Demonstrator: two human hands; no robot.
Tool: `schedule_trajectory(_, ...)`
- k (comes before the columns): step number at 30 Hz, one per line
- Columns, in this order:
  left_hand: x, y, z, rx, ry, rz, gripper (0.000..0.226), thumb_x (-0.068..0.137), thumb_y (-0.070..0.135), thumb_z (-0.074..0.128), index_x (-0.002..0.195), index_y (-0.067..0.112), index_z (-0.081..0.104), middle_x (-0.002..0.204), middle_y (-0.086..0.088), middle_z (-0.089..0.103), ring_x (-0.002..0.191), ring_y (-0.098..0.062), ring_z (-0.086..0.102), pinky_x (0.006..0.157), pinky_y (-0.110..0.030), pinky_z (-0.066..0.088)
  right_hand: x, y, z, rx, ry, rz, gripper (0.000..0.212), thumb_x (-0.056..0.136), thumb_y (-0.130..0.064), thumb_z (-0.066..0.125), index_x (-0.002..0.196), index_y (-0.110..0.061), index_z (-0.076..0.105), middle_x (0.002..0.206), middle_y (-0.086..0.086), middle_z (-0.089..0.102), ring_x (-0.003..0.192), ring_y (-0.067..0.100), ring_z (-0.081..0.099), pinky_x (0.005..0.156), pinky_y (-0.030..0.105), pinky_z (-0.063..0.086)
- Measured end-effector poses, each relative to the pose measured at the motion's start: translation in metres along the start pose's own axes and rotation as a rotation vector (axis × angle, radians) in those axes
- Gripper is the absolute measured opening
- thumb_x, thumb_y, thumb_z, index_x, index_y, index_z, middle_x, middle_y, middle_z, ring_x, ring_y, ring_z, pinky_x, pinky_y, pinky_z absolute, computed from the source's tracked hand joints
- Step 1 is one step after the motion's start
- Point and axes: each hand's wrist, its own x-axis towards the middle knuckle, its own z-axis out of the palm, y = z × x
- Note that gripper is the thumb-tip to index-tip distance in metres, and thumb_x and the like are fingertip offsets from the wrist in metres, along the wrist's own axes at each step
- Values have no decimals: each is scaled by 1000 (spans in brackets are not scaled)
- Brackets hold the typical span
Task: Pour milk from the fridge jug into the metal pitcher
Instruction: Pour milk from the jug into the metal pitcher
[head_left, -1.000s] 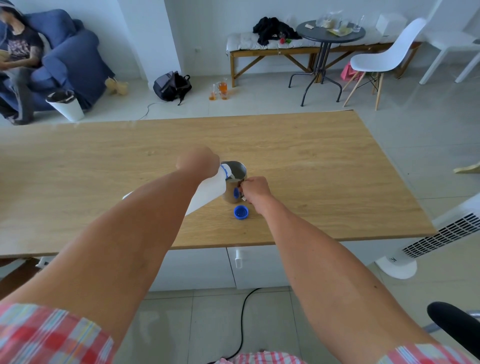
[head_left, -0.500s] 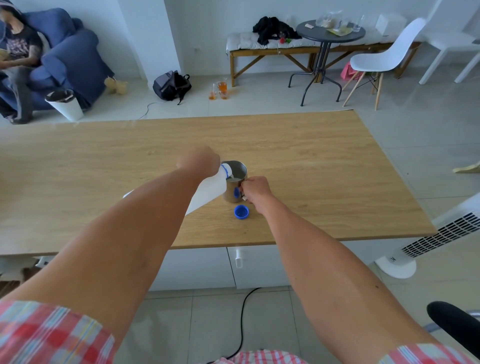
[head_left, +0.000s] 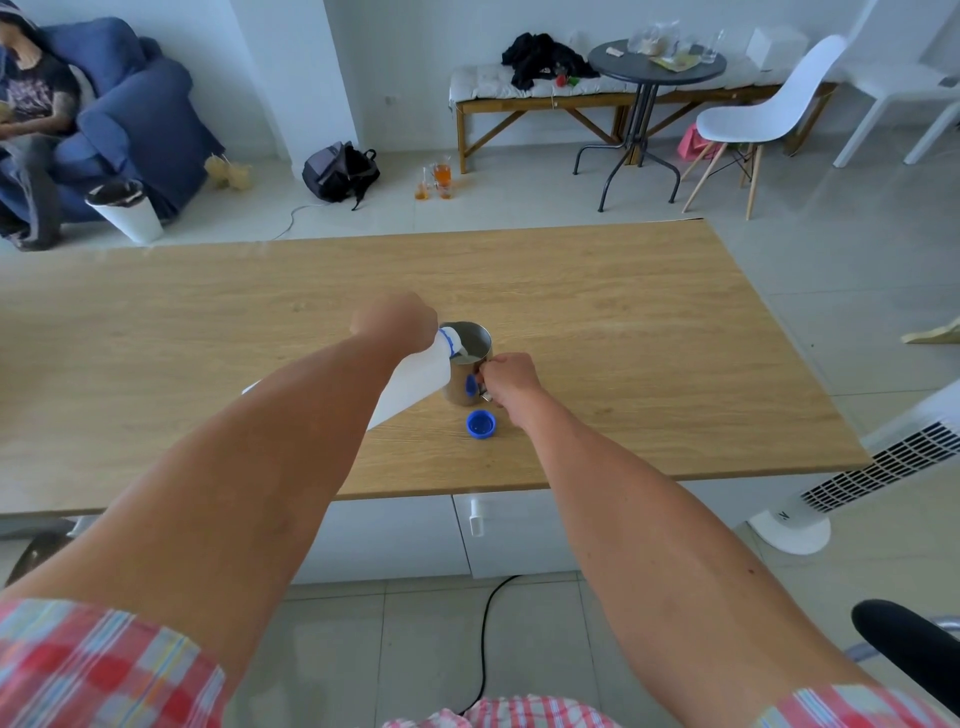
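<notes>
We see the room in bright, even daylight with soft, faint shadows and a pale sheen on the floor tiles (head_left: 857, 270). The wide lens bows the wooden surface (head_left: 649, 322) and stretches the forearms toward us. The checked sleeves (head_left: 93, 670) at the bottom corners look smeared and blurred.

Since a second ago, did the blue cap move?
No. The blue cap sits at the same spot on the table, just in front of the metal pitcher.
</notes>
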Motion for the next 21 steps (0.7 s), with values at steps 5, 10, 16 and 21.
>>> schedule_trajectory(5,0,0,0,4,-1,-1,36,99,22,36,119,8,62,112,-15,62,94,-31,54,85,-41,45,2,1,0,-4,3,16,30,91,-1,44,97,4,73,82,9,63,68,20,49,55,30,37)
schedule_trajectory(10,0,1,-1,10,2,3,35,100,22,36,118,7,62,106,-14,59,93,-32,55,84,-41,45,1,1,0,1,4,23,31,93,-2,45,104,5,73,82,8,64,69,19,50,57,30,39)
schedule_trajectory(16,1,0,-1,7,-2,1,36,98,21,37,120,9,63,114,-16,62,95,-32,55,84,-41,44,-2,-2,-2,7,-12,8,26,91,0,44,88,-8,68,79,8,59,62,18,44,55,29,35)
schedule_trajectory(21,1,1,0,2,0,1,36,99,22,37,120,8,63,112,-15,61,96,-32,57,86,-41,47,-1,-1,-1,3,-12,8,26,91,-1,44,91,-9,70,80,7,60,63,18,45,56,29,37)
